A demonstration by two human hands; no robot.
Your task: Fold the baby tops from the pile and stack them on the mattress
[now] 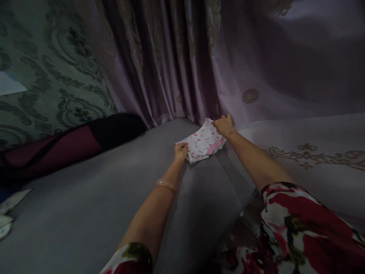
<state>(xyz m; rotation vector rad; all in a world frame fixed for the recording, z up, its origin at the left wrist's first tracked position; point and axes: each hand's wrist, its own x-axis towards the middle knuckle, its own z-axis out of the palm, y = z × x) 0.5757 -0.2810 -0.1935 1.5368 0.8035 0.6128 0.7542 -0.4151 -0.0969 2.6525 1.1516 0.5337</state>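
White underpants (203, 139) with a pink print and pink trim lie spread on the grey surface, close to the curtain. Their lower edge shows more than one white layer, perhaps further pieces beneath. At the left corner, my left hand (181, 151) is closed on the cloth, thumb and fingers pinching it. My right hand (224, 125) grips the upper right corner, fingers curled over the edge; part of that grip is hidden.
The grey surface (119, 190) reaches to a purple curtain (182, 68) behind. A long black and maroon bag (74, 144) lies along the patterned wall at left. White items (14, 201) sit at the left edge. A pale embroidered cloth (308, 140) hangs at right.
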